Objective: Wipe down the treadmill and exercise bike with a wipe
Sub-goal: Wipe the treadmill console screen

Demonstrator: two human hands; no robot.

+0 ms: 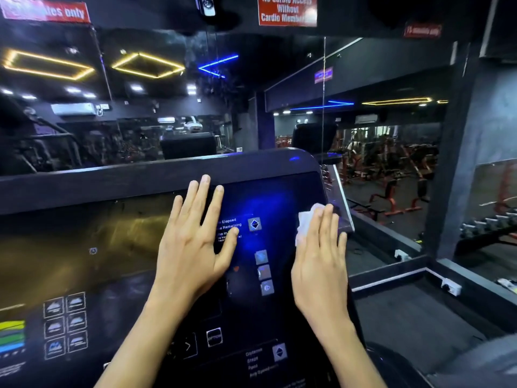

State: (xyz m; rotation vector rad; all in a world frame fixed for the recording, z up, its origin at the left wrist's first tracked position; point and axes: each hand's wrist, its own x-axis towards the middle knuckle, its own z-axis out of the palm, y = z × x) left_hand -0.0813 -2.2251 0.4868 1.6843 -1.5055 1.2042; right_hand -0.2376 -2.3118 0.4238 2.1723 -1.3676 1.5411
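Treadmill console: glossy dark panel, tilted up toward the viewer, with yellow and blue light reflected across it.

Left hand: laid flat on the panel, fingers straight and spread, holding nothing. White printed text shows just right of its thumb.

Right hand: fingers straight and together, pressing the wipe against the right edge of the panel. The wipe is white and crumpled. It lies under the fingers and shows above and to the left of them.

Between the two hands: a diamond button, with a column of small buttons below it. Well left of the left hand, low on the panel: a grid of programme icons and coloured bars.

Room: a mirror wall stands beyond both hands and reflects a dark gym. It shows yellow light strips, a blue strip and a wall air conditioner. A red sign above reads in part "No Cardio Access Without"; the rest is blurred.

To the right of the right hand: red-framed benches, a dumbbell rack and a white wall socket on a low ledge
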